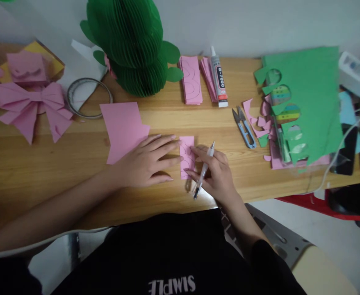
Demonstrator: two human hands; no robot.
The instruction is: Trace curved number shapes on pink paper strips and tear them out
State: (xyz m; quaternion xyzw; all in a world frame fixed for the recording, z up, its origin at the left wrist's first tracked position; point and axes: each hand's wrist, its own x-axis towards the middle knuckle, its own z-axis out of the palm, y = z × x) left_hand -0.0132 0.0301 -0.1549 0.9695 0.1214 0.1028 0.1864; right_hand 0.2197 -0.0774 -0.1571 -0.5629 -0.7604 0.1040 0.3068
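Note:
A small pink paper strip (186, 164) with curved lines drawn on it lies on the wooden table. My left hand (146, 162) rests flat with fingers stretched out, its fingertips at the strip's left edge. Under that hand's back fingers sits a larger pink paper sheet (123, 127) with a cut-out edge. My right hand (218, 174) holds a white pen (203, 172) slantwise, tip pointing away from me. Its thumb and index fingertip touch the strip's right side.
Thread snips (244, 128) lie beside pink scraps (261, 123) on the right, near green paper sheets (318, 102). Behind stand a glue tube (219, 80), a stack of pink strips (191, 80) and a green honeycomb paper ornament (131, 45). Leftward are a tape roll (110, 100) and pink bow (34, 98).

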